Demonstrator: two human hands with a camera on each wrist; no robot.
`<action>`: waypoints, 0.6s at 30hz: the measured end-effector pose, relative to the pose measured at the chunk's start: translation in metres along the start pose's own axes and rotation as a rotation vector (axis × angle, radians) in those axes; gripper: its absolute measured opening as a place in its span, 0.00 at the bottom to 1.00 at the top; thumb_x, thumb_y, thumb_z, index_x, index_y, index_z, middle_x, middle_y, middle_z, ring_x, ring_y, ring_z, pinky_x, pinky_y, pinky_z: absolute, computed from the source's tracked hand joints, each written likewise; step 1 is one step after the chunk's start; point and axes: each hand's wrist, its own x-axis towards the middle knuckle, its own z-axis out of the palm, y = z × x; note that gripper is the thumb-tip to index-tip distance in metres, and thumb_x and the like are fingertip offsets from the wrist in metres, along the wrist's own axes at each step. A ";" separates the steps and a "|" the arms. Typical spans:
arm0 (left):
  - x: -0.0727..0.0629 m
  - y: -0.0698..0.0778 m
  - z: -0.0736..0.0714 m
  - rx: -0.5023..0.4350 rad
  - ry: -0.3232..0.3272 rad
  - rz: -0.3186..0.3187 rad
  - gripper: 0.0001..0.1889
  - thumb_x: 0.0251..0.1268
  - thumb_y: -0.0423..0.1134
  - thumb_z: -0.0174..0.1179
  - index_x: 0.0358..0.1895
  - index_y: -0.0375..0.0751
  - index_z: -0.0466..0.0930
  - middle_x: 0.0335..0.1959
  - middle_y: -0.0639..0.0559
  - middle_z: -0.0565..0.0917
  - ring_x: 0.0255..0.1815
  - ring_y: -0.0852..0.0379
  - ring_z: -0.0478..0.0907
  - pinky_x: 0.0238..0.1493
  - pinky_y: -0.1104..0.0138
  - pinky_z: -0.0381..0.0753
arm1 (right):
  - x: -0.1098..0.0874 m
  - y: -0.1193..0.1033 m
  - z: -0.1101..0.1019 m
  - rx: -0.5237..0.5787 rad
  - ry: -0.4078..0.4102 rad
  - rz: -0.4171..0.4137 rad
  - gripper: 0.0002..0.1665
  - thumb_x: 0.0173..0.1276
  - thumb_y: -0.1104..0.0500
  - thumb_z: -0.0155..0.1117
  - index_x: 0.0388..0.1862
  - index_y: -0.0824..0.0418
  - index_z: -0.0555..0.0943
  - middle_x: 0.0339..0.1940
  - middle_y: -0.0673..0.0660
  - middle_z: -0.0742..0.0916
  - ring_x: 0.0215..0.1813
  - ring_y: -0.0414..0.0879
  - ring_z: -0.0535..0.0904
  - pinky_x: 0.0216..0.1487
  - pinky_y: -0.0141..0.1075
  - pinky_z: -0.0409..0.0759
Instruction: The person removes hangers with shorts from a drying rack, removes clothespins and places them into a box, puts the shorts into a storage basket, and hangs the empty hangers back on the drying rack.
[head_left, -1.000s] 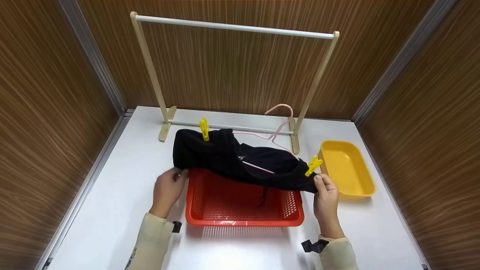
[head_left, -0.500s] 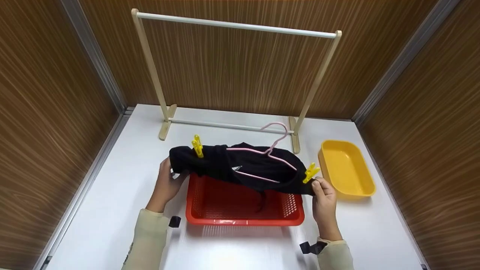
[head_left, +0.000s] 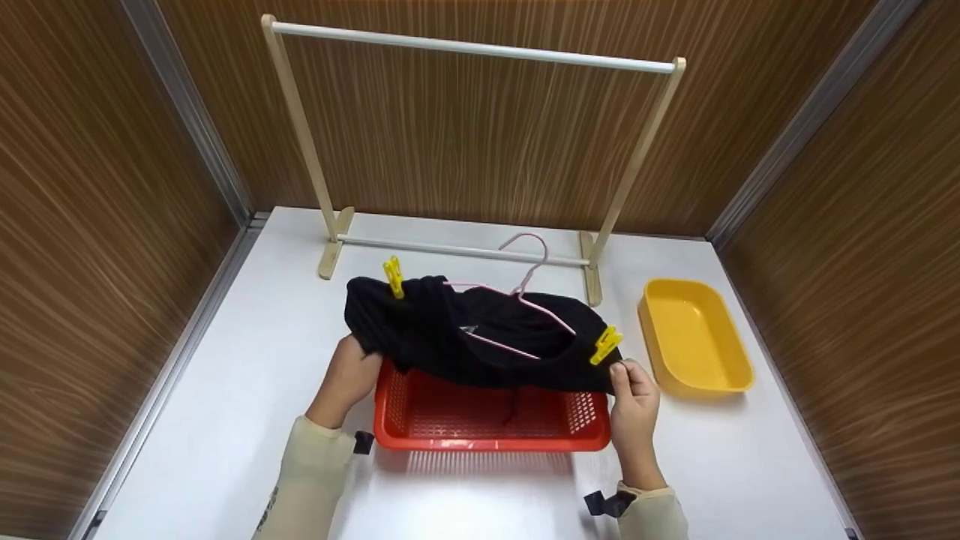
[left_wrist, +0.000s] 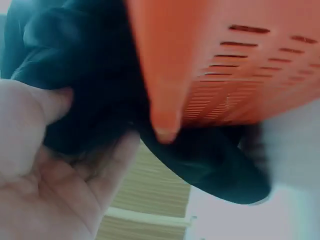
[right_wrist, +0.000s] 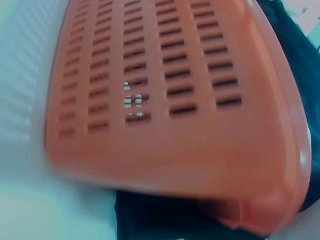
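A black top (head_left: 420, 337) with a wide neck opening is spread over a pink clothes hanger (head_left: 523, 290), whose hook points up and back. Two yellow clothespins (head_left: 394, 277) are clipped on it, one toward each shoulder. My left hand (head_left: 355, 375) holds the garment's left end from below; in the left wrist view, thumb and fingers (left_wrist: 107, 175) have the dark cloth between them. At the other end, my right hand (head_left: 635, 405) pinches the edge of the cloth just below the right clothespin (head_left: 607, 345). The right wrist view does not show that hand's fingers.
Under the garment stands a red perforated basket (head_left: 491, 444). To the right is a yellow tray (head_left: 694, 337). A rack (head_left: 472, 49) with wooden legs and white bars stands behind. Wood-patterned walls enclose the white table (head_left: 225, 360).
The garment and hanger first came toward me, then shifted slightly; the hook has moved left overall. My right hand has moved a little left and down. Both hands stay on the cloth.
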 end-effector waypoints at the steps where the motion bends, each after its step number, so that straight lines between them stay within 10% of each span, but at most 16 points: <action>1: -0.002 0.005 0.001 -0.012 -0.028 0.004 0.08 0.73 0.29 0.53 0.42 0.36 0.83 0.34 0.45 0.82 0.38 0.49 0.77 0.47 0.54 0.77 | -0.001 0.000 0.002 -0.004 0.012 -0.013 0.12 0.78 0.73 0.53 0.32 0.81 0.71 0.25 0.47 0.77 0.32 0.37 0.73 0.36 0.28 0.73; 14: -0.021 0.015 0.017 0.105 -0.461 0.042 0.17 0.65 0.38 0.67 0.54 0.37 0.78 0.35 0.53 0.77 0.40 0.53 0.74 0.50 0.56 0.75 | -0.002 0.004 0.009 -0.080 0.016 -0.042 0.09 0.75 0.76 0.54 0.33 0.82 0.74 0.28 0.48 0.81 0.34 0.37 0.74 0.39 0.27 0.72; 18: -0.023 0.019 0.025 0.167 -0.524 -0.002 0.11 0.65 0.43 0.69 0.39 0.39 0.79 0.24 0.57 0.71 0.29 0.56 0.73 0.36 0.61 0.74 | 0.003 0.007 0.007 -0.104 0.044 0.052 0.12 0.77 0.72 0.56 0.34 0.81 0.75 0.27 0.47 0.81 0.34 0.37 0.75 0.39 0.28 0.73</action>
